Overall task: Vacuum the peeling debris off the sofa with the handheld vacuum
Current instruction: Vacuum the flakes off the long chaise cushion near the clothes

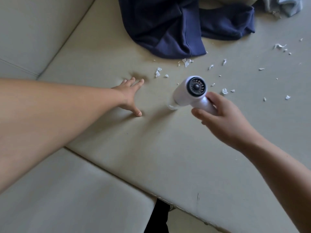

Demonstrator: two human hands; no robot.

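Observation:
My right hand (pixel 223 118) grips the handle of a white handheld vacuum (pixel 188 93). Its black grilled rear faces the camera and its nozzle points down at the beige sofa seat (pixel 134 148), close to or touching it. Small white peeling flakes (pixel 186 62) lie scattered on the seat beyond and to the right of the vacuum, some as far as the right edge of view. My left hand (pixel 131 96) rests flat on the seat with fingers spread, to the left of the vacuum and apart from it.
A dark blue garment (pixel 176 27) lies crumpled on the seat behind the flakes. A light grey cloth (pixel 284 5) sits at the top right. The sofa back cushion (pixel 33 31) rises at the left. A second seat cushion (pixel 58 199) lies nearest me.

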